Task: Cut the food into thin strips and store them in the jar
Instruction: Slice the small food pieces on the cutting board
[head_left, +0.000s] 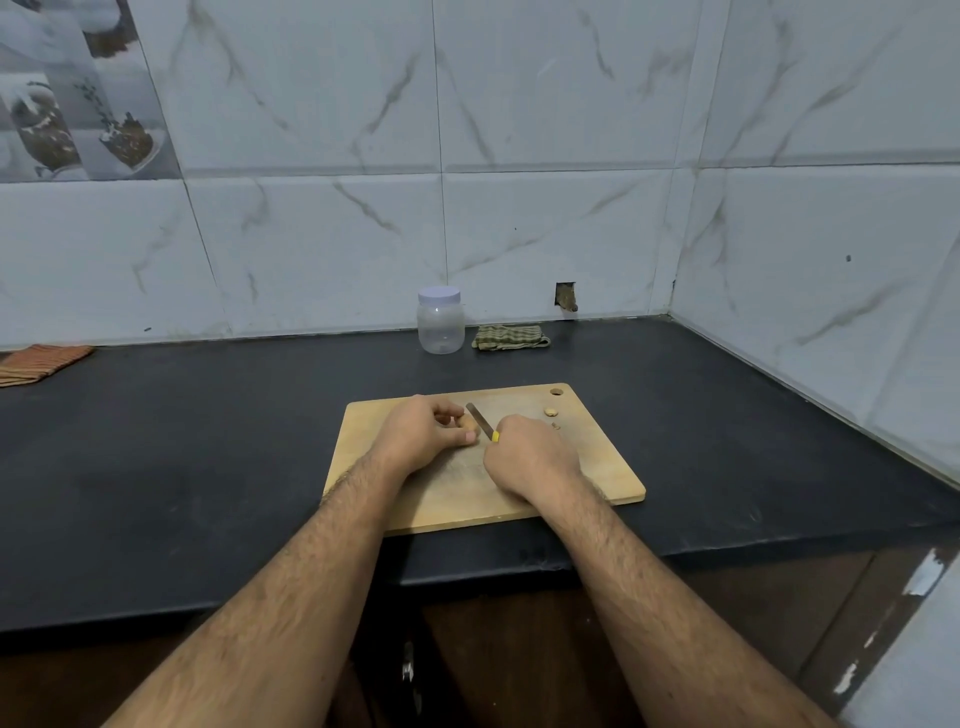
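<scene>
A wooden cutting board (597, 467) lies on the dark counter. My left hand (421, 436) holds a small tan piece of food (469, 424) down on the board with curled fingers. My right hand (530, 457) grips a knife (480, 420) with a yellow handle; its blade points up and left, right beside the food. Two small cut bits (551, 413) lie near the board's far right corner. A clear plastic jar (440, 322) with a white lid on stands upright at the back by the wall.
A folded green checked cloth (511, 338) lies to the right of the jar. An orange striped cloth (44, 361) sits at the far left of the black counter (208, 441). Tiled walls close the back and right side.
</scene>
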